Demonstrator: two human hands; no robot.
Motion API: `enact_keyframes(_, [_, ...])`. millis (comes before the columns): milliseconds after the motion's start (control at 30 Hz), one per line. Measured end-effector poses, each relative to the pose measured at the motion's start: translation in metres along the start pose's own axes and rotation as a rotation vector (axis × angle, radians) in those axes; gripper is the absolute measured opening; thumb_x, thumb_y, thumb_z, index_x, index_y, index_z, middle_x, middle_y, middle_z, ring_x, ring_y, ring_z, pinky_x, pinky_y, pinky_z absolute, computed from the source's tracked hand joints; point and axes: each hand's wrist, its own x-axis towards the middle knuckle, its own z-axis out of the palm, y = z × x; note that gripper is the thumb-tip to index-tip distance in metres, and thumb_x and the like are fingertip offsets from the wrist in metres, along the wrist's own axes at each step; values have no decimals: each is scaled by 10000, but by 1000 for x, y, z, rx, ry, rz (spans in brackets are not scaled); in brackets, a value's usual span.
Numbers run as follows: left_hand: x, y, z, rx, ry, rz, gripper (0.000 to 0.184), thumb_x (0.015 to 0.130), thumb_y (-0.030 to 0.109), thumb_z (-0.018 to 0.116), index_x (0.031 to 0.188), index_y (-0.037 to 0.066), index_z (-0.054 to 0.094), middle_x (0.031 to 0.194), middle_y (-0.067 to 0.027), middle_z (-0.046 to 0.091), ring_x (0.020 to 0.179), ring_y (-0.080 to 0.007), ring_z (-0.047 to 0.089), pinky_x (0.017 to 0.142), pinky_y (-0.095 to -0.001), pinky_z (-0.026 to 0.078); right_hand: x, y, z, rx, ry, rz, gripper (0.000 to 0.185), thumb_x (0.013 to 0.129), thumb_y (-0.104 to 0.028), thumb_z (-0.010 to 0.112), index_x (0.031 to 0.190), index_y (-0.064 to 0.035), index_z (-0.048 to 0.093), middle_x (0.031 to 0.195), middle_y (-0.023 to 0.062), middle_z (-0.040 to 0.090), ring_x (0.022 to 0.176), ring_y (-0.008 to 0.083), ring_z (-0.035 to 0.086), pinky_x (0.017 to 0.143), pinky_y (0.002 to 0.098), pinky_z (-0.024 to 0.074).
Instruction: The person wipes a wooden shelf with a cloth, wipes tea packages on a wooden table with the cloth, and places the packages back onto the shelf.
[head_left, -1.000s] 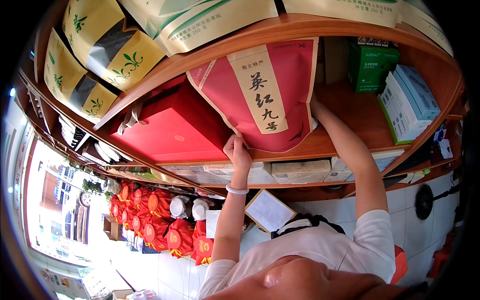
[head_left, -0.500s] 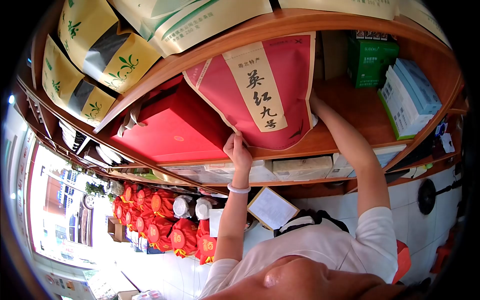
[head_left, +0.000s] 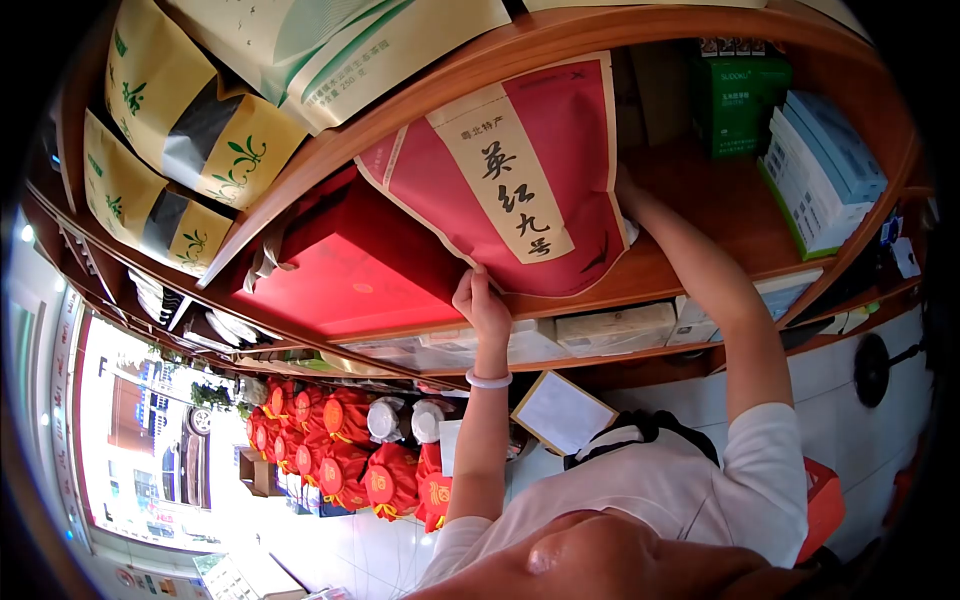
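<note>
A large red bag with a beige label strip stands on the wooden shelf. My left hand, a pale bangle on its wrist, pinches the bag's lower left edge between thumb and curled fingers. My right hand reaches to the bag's right side; its fingers are hidden behind the bag. Left of the red bag, and partly behind it, lies a red box with a light ribbon handle.
A green box and blue-white boxes stand on the shelf's right. Yellow bags line the upper shelf. Below are white packages, red-covered jars on the floor and a black fan.
The view has shifted, so the jars and window appear further right. The bag's top leans slightly more to the left in view. Both hands keep their places at the bag.
</note>
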Motion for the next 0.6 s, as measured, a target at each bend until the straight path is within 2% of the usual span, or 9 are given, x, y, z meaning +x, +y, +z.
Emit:
enact_keyframes(67, [0,-3,-5,4,-35,-29,290,849,123,484,574,58,418,569,43,410,546,-40,346,504,-198,268,6,8,-1,-93,-32,-38,364,726,-306,561,986,-52,570,995,178,576,939,334,536,756,391,450])
enact_keyframes(233, [0,-1,-4,8,-47,-28,290,850,128,482,575,59,421,553,38,412,523,-43,347,481,-195,265,21,29,4,-186,-61,-33,343,721,-303,566,951,-49,582,970,174,583,932,327,541,758,391,451])
enact_keyframes(333, [1,-3,-4,6,-44,-27,289,850,130,481,575,57,430,547,33,419,514,-44,354,471,-193,267,29,40,9,-400,-61,-181,333,731,-299,554,945,-46,583,968,178,581,924,325,546,759,388,452])
enact_keyframes(433, [1,-5,-7,-5,-47,-23,288,850,131,481,575,58,438,543,30,424,509,-46,360,468,-192,270,34,50,11,-578,9,-197,328,753,-287,529,963,-41,579,982,181,579,922,325,548,768,381,449])
enact_keyframes(533, [1,-5,-6,-7,-43,-27,288,850,132,479,574,60,441,538,28,423,505,-47,361,463,-191,268,34,40,11,-363,-52,-96,331,776,-275,499,998,-40,568,983,182,580,920,324,549,777,374,446])
enact_keyframes(600, [1,-5,-6,-7,-38,-32,288,850,132,479,573,60,442,537,28,422,502,-47,359,460,-191,266,21,24,6,-391,26,-79,316,792,-257,481,1002,-39,571,985,181,584,924,320,551,781,369,443])
